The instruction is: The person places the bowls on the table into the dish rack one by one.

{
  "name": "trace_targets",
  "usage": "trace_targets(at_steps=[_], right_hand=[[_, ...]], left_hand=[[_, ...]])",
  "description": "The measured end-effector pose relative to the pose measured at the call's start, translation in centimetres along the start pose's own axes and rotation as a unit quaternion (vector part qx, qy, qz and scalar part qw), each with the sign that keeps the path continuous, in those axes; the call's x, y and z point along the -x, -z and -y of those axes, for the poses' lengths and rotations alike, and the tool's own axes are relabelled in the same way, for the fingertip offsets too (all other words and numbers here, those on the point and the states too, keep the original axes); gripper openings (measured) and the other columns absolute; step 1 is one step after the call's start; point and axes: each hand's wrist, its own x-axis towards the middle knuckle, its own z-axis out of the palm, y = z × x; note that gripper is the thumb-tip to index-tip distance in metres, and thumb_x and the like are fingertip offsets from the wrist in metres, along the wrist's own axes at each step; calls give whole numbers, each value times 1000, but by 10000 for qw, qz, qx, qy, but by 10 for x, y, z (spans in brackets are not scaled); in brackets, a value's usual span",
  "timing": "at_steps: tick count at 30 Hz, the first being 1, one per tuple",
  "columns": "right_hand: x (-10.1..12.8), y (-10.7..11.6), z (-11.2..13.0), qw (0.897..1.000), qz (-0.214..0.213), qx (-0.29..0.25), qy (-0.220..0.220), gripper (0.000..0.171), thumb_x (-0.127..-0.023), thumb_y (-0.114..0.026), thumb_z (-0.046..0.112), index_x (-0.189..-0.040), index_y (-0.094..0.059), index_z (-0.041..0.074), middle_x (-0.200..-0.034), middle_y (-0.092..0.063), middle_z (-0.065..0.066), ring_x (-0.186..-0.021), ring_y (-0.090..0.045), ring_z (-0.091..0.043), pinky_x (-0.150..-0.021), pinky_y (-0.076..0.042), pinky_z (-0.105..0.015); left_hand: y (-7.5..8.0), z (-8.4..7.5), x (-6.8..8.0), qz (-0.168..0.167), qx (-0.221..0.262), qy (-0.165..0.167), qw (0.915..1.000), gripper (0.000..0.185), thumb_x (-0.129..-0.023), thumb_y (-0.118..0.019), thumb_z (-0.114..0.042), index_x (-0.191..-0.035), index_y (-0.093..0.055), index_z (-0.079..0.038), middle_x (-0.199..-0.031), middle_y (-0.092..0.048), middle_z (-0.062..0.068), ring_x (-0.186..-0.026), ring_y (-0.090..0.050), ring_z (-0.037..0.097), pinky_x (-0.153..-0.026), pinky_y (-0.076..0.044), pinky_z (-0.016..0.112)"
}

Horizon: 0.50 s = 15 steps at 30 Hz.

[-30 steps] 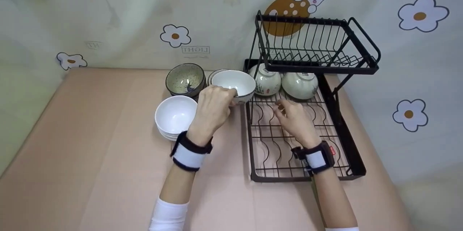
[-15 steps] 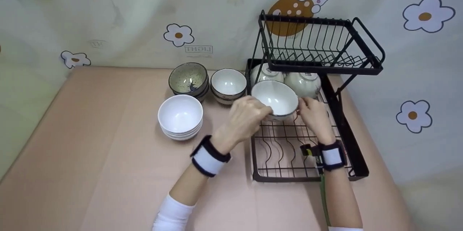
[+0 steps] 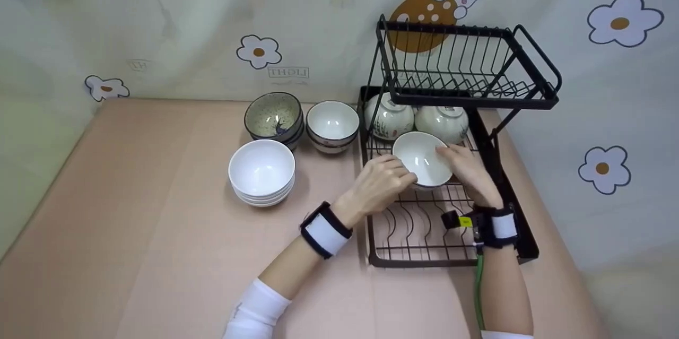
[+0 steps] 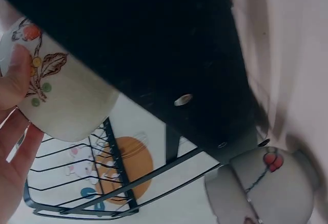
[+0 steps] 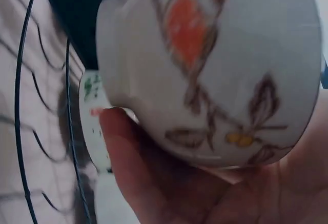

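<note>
A white bowl (image 3: 423,158), painted outside with orange flowers and brown leaves (image 5: 220,70), is tilted over the lower tier of a black dish rack (image 3: 398,263). My left hand (image 3: 383,182) pinches its near left rim. From the right, my right hand (image 3: 469,172) grips the same bowl, thumb over the rim and fingers (image 5: 128,162) under its side near the foot. Just behind it, two pale patterned bowls, one left (image 3: 392,119) and one right (image 3: 442,122), sit upside down in the rack.
Left of the rack stand a stack of patterned white bowls (image 3: 333,120), a stack of dark-rimmed greenish bowls (image 3: 273,116) and a stack of plain white bowls (image 3: 261,169). The rack's upper tier (image 3: 467,100) overhangs the back of the lower one.
The white bowl has moved right, from beside the stack to over the rack. My right hand has joined my left on it, and the bowl has tipped.
</note>
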Motion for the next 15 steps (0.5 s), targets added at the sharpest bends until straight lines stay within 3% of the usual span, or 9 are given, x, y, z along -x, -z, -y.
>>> trace_targets(at_steps=[2, 5, 7, 12, 15], right_hand=[[0, -1, 0, 9977, 251, -630, -71, 52, -99, -36, 19, -147, -27, 0, -100, -57, 3, -79, -60, -5, -73, -53, -20], [0, -3, 0, 9861, 548, -1556, -172, 59, -97, -33, 10, -152, -12, 9, -117, -47, -7, -86, -60, -10, -75, -56, -24], [1, -4, 0, 9800, 643, -1880, -108, 62, -95, -31, 8, -153, -7, 13, -124, -41, -11, -89, -59, -12, -77, -56, -26], [1, -5, -1, 9794, 488, -1959, -5, 64, -94, -28, 9, -153, -5, 15, -129, -36, -13, -90, -58, -12, -78, -56, -27], [0, -5, -1, 9834, 234, -1799, -39, 64, -93, -29, 10, -152, -7, 15, -131, -35, -13, -88, -58, -12, -76, -56, -28]], left_hand=[[-2, 1, 1, -43, 103, 108, 9999, 10, -85, -64, -13, -79, -69, -19, -80, -74, -8, -78, -69, 6, -87, -52, 21], [-3, 3, 1, -58, 286, 299, 9991, 11, -85, -64, -11, -80, -70, -18, -81, -74, -6, -78, -69, 7, -87, -52, 21], [-3, 4, 0, -53, 397, 405, 9984, 13, -84, -63, -7, -81, -70, -17, -81, -74, -5, -77, -69, 8, -83, -53, 19], [-4, 6, 0, 85, 537, 692, 9961, 12, -83, -66, -8, -92, -70, -14, -88, -73, -3, -86, -63, 11, -75, -53, 16], [-3, 8, 1, 336, 426, 1265, 9905, 24, -82, -70, -21, -102, -64, -9, -96, -68, 1, -90, -58, 14, -73, -53, 18]])
